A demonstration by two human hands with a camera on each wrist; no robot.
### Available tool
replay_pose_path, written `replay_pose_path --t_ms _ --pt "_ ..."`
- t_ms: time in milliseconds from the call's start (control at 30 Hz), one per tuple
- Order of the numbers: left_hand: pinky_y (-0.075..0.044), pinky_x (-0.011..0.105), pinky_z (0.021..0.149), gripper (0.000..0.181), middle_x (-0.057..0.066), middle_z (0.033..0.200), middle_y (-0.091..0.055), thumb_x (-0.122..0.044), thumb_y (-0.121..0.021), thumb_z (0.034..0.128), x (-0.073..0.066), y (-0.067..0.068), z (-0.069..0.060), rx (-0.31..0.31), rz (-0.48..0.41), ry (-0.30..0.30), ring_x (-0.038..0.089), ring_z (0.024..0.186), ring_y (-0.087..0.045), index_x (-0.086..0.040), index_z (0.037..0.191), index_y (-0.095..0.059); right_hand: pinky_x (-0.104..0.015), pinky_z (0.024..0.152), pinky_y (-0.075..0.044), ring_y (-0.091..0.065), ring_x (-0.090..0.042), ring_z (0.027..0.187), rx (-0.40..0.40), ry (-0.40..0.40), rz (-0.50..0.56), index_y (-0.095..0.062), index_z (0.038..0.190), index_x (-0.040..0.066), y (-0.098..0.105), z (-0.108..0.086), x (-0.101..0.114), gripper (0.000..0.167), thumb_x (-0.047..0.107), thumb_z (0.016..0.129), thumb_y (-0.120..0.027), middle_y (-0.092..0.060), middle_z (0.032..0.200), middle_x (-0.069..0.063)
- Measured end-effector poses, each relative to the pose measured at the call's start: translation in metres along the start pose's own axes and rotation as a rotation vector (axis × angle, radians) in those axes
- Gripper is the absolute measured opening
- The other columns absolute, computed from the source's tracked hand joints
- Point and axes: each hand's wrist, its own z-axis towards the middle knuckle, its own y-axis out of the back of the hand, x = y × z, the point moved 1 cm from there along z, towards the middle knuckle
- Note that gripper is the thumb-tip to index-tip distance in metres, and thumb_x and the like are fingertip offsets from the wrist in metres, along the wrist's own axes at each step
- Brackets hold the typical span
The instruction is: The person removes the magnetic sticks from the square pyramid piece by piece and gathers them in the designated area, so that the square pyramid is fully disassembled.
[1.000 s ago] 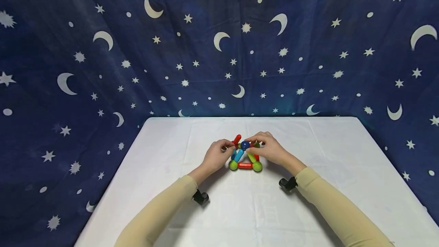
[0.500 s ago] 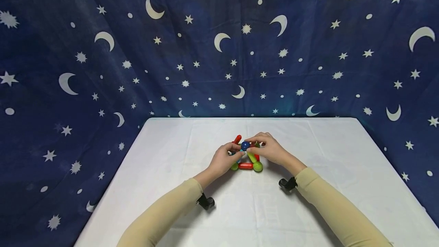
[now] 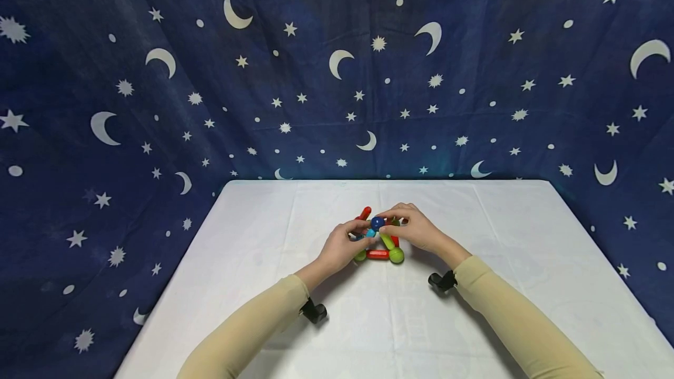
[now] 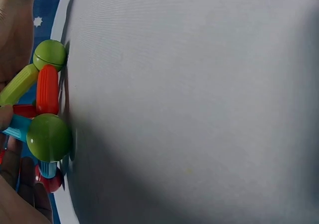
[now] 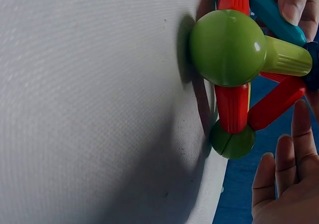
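A small frame of coloured rods and balls stands on the table between both hands. At its top sits a dark blue ball point(image 3: 378, 223), held between the thumb and index finger of my right hand point(image 3: 416, 230). My left hand point(image 3: 339, 245) pinches the light blue rod point(image 5: 279, 20) that slants up to this ball. A yellow-green rod point(image 3: 387, 242) rises from the front right green ball point(image 3: 396, 255). Along the front base lies a red rod point(image 4: 47, 89), joined to a nearer green ball point(image 4: 49, 138). My left hand partly hides the frame's left side in the head view.
White cloth covers the table point(image 3: 463, 320). Behind it hangs a dark blue curtain point(image 3: 295, 75) with moons and stars. Another red rod point(image 3: 365, 213) sticks up at the frame's back left, and a red ball point(image 4: 50, 180) sits low near the left fingers.
My left hand has moved right from the back left of the frame and now grips the light blue rod. The right hand stays at the dark blue ball.
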Motion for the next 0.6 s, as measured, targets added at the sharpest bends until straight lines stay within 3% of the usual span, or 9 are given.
replay_pose_path --t_ms 600 --pt "-0.051 0.035 0.092 0.045 0.007 0.125 -0.067 -0.023 -0.074 0.0970 0.0066 0.0055 0.0000 0.099 -0.085 -0.046 0.013 0.104 -0.063 -0.020 0.141 -0.064 -0.042 0.089 -0.042 -0.046 -0.022 0.111 -0.009 0.013 0.019 -0.076 0.123 0.023 0.0014 -0.0009 -0.0011 0.040 0.046 0.089 -0.078 -0.064 0.108 0.004"
